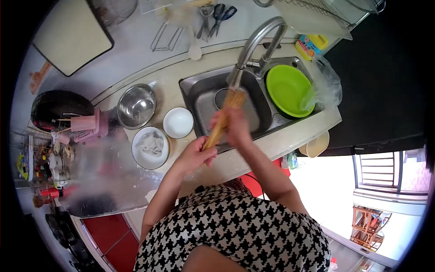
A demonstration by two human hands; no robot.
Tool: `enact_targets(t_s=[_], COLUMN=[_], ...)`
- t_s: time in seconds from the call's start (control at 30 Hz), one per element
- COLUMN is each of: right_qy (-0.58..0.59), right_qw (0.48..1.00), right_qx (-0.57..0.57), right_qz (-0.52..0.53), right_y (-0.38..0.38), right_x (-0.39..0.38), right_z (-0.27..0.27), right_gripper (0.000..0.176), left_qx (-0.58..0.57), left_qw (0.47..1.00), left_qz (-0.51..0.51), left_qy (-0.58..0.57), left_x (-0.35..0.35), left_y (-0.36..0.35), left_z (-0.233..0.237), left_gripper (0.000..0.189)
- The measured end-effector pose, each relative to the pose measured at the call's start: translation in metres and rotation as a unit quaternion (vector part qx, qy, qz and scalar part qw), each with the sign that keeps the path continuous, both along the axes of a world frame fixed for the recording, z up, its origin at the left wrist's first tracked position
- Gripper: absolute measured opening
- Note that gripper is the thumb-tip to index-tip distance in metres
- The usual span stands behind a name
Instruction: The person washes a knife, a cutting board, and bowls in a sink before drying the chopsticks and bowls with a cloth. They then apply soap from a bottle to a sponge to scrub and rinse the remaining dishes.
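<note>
Over the front edge of the steel sink (202, 100), both hands are on one long wooden stick-like piece (220, 125), held at a slant under the tap (237, 72). My left hand (198, 155) grips its lower end, fingers closed. My right hand (236, 128) is closed around the middle and upper part and is blurred by motion. The piece's upper end reaches just below the spout. Whether it is one piece or a bundle is unclear. Left of the sink stand a white bowl (178, 123) and another bowl (140, 158) holding a pale cloth (150, 144).
A steel bowl (137, 106) stands at the back left. A green basin (288, 90) sits at the sink's right, beside a clear plastic bag (327, 86) and a yellow bottle (312, 45). Scissors (221, 17) and a white spoon (195, 51) hang behind.
</note>
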State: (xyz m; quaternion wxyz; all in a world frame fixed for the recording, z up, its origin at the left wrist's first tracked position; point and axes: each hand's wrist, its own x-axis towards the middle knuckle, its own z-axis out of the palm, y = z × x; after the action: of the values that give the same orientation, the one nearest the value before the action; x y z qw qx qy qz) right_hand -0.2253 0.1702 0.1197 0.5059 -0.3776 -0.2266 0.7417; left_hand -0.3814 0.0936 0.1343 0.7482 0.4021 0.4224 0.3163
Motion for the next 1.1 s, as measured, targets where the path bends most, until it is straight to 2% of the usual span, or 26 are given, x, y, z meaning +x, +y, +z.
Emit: enact_targets(t_s=[0.03,0.07,0.1,0.13,0.17,0.2,0.23,0.37,0.4,0.47,0.5,0.53,0.6,0.67,0.77,0.8,0.93,1.03,1.1], right_qy=[0.017,0.032,-0.082,0.038,0.026,-0.061,-0.108,-0.219,-0.261,-0.434,-0.517,-0.599,-0.669,-0.654,-0.751,-0.762,-0.780,-0.788,-0.834], right_qw=[0.998,0.997,0.991,0.981,0.979,0.981,0.978,0.960,0.948,0.891,0.848,0.792,0.730,0.751,0.655,0.636,0.565,0.542,0.480], right_qx=[0.020,-0.018,-0.050,-0.130,-0.137,-0.123,-0.130,-0.166,-0.179,-0.131,-0.107,-0.059,-0.015,-0.021,0.075,0.097,0.162,0.180,0.151], right_qz=[-0.058,-0.072,-0.092,-0.135,-0.151,-0.139,-0.124,-0.059,-0.030,0.019,0.040,0.103,0.142,0.091,-0.047,-0.075,-0.213,-0.231,-0.228], right_y=[0.018,0.042,0.067,0.098,0.113,0.125,0.143,0.174,0.180,0.184,0.187,0.196,0.198,0.170,0.196,0.206,0.269,0.332,0.383], right_x=[0.036,0.075,0.115,0.160,0.189,0.214,0.245,0.291,0.299,0.301,0.306,0.317,0.327,0.297,0.333,0.344,0.380,0.420,0.449], right_z=[-0.014,-0.032,-0.048,-0.089,-0.092,-0.095,-0.121,-0.146,-0.156,-0.157,-0.158,-0.184,-0.176,-0.101,-0.112,-0.097,-0.019,0.022,0.030], right_gripper=[0.023,0.025,0.021,0.012,0.009,0.010,0.007,0.009,0.014,0.018,0.020,0.020,0.020,0.020,0.025,0.026,0.026,0.027,0.031], left_qx=[0.005,0.009,0.012,0.014,0.018,0.016,-0.004,-0.079,-0.086,-0.094,-0.099,-0.100,-0.097,-0.113,-0.121,-0.125,-0.108,-0.116,-0.121], left_qw=[1.000,0.999,1.000,1.000,0.999,0.998,0.995,0.975,0.969,0.957,0.950,0.944,0.937,0.937,0.942,0.942,0.936,0.941,0.931], left_qz=[-0.012,-0.020,-0.004,0.013,0.028,0.053,0.083,0.198,0.222,0.268,0.292,0.310,0.332,0.328,0.308,0.303,0.332,0.314,0.337], left_qy=[-0.024,-0.046,-0.022,0.001,0.025,0.043,0.050,0.065,0.065,0.059,0.057,0.053,0.041,0.045,0.059,0.068,0.037,0.042,0.064], left_x=[0.012,0.022,0.030,0.037,0.043,0.045,0.045,0.032,0.027,0.024,0.023,0.018,0.010,0.004,-0.001,0.003,0.033,0.061,0.081], left_y=[0.001,0.004,0.006,0.008,0.010,0.010,0.007,-0.017,-0.024,-0.026,-0.027,-0.029,-0.029,-0.028,-0.013,-0.011,0.000,0.003,0.008], left_z=[-0.005,-0.010,-0.014,-0.019,-0.024,-0.031,-0.041,-0.059,-0.065,-0.065,-0.061,-0.065,-0.069,-0.080,-0.099,-0.103,-0.097,-0.099,-0.111], left_gripper=[0.031,0.033,0.035,0.038,0.040,0.037,0.036,0.030,0.029,0.027,0.025,0.025,0.024,0.024,0.024,0.024,0.023,0.020,0.022])
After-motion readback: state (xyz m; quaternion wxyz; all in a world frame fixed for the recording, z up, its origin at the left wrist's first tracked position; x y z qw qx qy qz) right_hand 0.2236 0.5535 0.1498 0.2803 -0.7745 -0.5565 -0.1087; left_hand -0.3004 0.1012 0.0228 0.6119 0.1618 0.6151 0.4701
